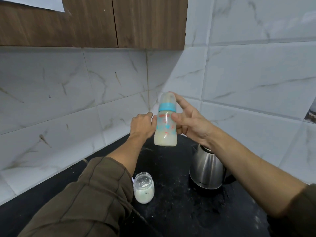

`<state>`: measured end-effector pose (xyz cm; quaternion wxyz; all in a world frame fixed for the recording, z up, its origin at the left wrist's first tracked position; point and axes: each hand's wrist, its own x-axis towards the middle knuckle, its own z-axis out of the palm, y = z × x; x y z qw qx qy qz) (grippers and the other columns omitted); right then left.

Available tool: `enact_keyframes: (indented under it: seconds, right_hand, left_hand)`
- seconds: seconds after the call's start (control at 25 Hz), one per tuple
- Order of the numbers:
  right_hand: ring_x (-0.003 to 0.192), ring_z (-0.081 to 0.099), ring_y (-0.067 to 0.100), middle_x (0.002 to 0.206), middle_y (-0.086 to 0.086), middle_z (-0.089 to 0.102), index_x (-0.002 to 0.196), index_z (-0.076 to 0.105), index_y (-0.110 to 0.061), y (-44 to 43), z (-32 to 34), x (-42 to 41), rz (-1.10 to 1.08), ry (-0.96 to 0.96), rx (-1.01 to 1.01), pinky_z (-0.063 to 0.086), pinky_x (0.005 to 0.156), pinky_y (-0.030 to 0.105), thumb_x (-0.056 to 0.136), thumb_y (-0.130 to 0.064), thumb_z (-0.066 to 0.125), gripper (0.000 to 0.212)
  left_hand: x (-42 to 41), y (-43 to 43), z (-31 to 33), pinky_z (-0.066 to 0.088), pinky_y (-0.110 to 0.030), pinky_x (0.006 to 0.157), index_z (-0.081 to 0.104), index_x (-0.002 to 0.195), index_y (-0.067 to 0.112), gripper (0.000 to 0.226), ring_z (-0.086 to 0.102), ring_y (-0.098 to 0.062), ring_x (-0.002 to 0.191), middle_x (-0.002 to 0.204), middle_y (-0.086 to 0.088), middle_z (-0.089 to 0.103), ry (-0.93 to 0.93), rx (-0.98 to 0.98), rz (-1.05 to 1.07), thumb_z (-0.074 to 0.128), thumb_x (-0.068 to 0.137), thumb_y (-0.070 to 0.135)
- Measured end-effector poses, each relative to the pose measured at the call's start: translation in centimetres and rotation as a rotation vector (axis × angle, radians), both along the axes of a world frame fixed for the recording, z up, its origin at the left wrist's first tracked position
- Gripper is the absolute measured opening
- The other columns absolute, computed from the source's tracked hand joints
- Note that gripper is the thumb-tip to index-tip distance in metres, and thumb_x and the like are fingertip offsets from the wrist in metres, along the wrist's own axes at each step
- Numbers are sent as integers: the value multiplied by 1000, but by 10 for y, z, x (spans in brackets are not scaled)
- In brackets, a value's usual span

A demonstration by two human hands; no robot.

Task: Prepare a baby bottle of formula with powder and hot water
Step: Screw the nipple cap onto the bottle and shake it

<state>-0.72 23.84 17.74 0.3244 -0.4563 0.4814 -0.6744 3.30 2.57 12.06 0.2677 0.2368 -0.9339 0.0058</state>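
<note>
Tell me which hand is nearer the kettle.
Right. The right hand holds the bottle just above the kettle; the left hand holds the bottle's other side, farther left.

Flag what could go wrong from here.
The baby bottle is held in mid-air by the left hand and right hand; a slip could drop it.
The left sleeve hangs beside the jar of powder, apparently lidless; it could tip.
The right forearm crosses above the kettle, possibly hot.
</note>
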Motion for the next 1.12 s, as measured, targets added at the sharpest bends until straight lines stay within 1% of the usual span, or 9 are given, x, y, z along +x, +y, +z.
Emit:
enact_keyframes:
  seconds: [0.04,0.12,0.2,0.36,0.52,0.72,0.88,1.04,1.12]
  right_hand:
    - [95,76,28,117,13,74,159,34,-31,-1,1,-1,-18,11,-4,63,72,39,83,-21,77,88]
    - [90,77,26,113,7,77,159,33,-29,-5,5,-4,-140,-132,-107,63,68,37,89,-19,74,82]
    - [90,77,26,113,4,77,160,31,-29,-5,7,-7,-176,-215,-160,63,69,38,93,-19,71,79]
    - [94,76,27,113,12,76,156,36,-34,0,-4,1,-6,61,40,63,71,36,91,-11,69,77]
    - [93,77,29,113,6,77,159,34,-28,-8,1,-10,-180,-233,-138,64,70,40,90,-18,73,80]
    - [96,77,27,115,10,76,156,39,-31,-6,-8,-6,-45,-21,11,64,71,38,92,-14,68,72]
    - [88,77,25,107,4,77,156,39,-24,-15,-1,-17,-185,-281,-139,64,67,37,97,-23,68,66]
    - [98,76,29,117,10,75,153,44,-30,-9,-10,-12,-32,-71,4,66,74,44,88,-22,73,71]
    - [91,77,26,114,8,75,153,44,-24,-13,-11,-16,-128,-172,-48,66,70,40,94,-23,71,65]
  left_hand:
    - [-1,1,1,38,-33,73,62,116,8,29,49,-24,79,101,-13,69,-4,3,2,46,104,29]
    - [-2,1,-1,38,-35,74,63,113,9,29,46,-24,78,100,-14,70,11,1,7,45,102,28]
    - [-1,2,-2,39,-36,74,64,112,8,29,51,-28,79,99,-15,71,13,6,8,45,101,27]
    - [-5,-2,-1,37,-34,73,63,110,9,27,53,-27,79,100,-13,70,-14,4,-14,46,103,28]
    - [-10,-8,-5,43,-38,76,64,115,12,29,63,-34,90,102,-13,72,16,-7,-9,46,100,30]
    - [-18,-14,-7,42,-35,74,64,113,12,29,56,-26,80,100,-12,71,27,15,-28,48,102,33]
    - [-21,-14,-8,40,-37,74,65,115,12,31,61,-32,87,101,-13,72,34,2,-10,45,100,31]
    - [-28,-17,-8,39,-34,74,63,116,11,30,55,-25,81,102,-11,71,9,-27,-15,46,102,32]
    - [-31,-18,-8,41,-36,75,64,117,12,30,62,-30,89,103,-13,71,25,-11,-31,48,101,31]
